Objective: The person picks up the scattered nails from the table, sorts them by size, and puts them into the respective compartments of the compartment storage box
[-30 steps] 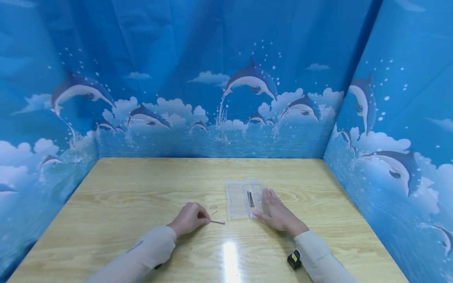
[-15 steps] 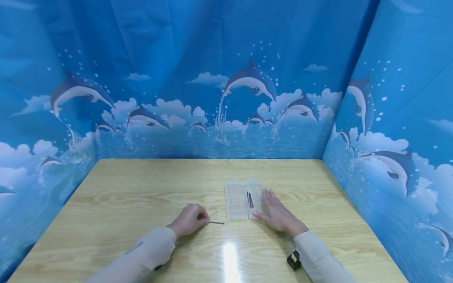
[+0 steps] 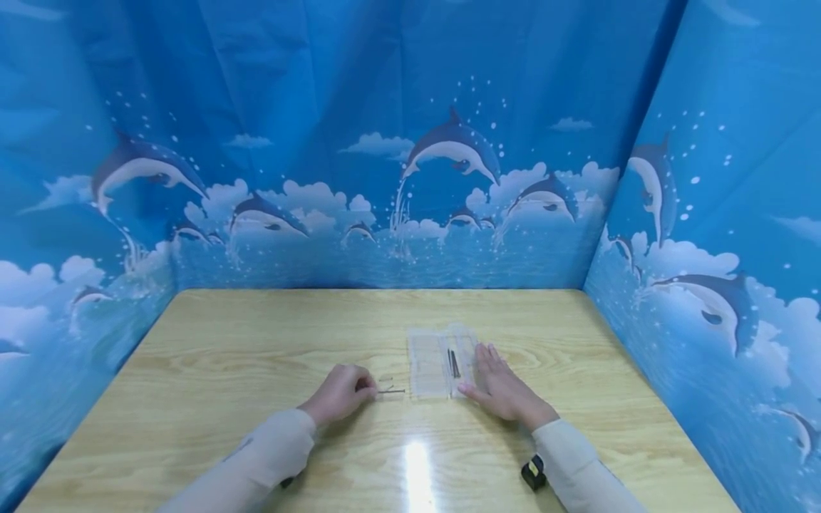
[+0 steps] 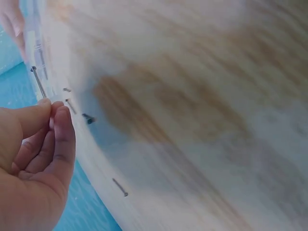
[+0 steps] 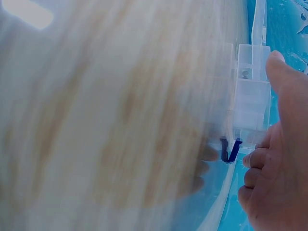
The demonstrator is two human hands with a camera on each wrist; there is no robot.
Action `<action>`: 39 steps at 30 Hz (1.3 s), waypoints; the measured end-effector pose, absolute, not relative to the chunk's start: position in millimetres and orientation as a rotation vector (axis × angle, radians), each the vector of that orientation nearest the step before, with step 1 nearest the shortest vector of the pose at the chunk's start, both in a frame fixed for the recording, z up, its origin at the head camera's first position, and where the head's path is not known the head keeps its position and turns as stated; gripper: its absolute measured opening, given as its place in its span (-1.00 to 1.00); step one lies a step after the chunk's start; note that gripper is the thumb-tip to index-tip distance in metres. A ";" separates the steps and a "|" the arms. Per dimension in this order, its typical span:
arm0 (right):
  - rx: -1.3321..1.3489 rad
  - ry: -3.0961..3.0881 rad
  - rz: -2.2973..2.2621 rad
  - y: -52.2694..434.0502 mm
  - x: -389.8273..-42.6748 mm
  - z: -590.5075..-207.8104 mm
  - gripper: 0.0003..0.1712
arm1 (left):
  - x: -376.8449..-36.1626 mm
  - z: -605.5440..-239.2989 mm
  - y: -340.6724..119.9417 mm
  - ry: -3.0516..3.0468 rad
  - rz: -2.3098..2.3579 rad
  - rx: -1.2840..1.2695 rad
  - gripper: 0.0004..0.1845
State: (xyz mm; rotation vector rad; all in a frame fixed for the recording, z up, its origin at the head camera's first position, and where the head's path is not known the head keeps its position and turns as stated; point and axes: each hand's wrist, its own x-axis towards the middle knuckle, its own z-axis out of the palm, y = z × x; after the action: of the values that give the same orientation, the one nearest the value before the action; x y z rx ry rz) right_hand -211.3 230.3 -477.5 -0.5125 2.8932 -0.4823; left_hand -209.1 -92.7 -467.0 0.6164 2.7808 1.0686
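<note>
In the head view my left hand (image 3: 343, 393) pinches a long screw (image 3: 392, 391) between thumb and fingertips, its head pointing right. The left wrist view shows the shank of this screw (image 4: 38, 83) sticking out past the fingertips. My right hand (image 3: 503, 388) rests with straight fingers along the right edge of a clear plastic box (image 3: 428, 365), which lies unfolded on the table. Several dark long screws (image 3: 454, 363) lie in the box's right half. Seen from the right wrist, the thumb touches the box wall (image 5: 253, 98).
Small screws lie loose near the left hand, such as a short screw (image 4: 67, 90), a black screw (image 4: 88, 118) and another screw (image 4: 120, 187). A small black object with a yellow patch (image 3: 534, 472) sits by the right sleeve. A dolphin-print curtain (image 3: 385, 142) surrounds the wooden table (image 3: 256, 320).
My left hand has shifted slightly away from the person with the long screw, whose tip end now sits beside the small loose screws. The right hand has stayed on the box.
</note>
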 end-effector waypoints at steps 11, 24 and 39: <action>-0.509 2.893 -0.492 230.4 -209.8 -477.9 0.03 | -215.4 -452.6 -88.9 2.683 1.291 0.382 -0.93; -0.513 2.903 -0.483 230.9 -209.5 -478.7 0.04 | -225.9 -438.3 -63.2 2.610 1.532 0.226 -0.95; -0.521 2.908 -0.483 231.7 -212.2 -480.1 0.05 | -231.9 -446.8 -7.1 2.414 1.886 -0.148 -0.96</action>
State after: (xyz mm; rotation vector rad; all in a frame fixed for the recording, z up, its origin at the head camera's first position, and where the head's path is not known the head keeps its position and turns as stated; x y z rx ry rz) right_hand -212.2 231.7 -480.1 -0.5211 2.9076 -0.4828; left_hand -231.9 -7.1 -446.8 -0.1483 2.4145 1.8859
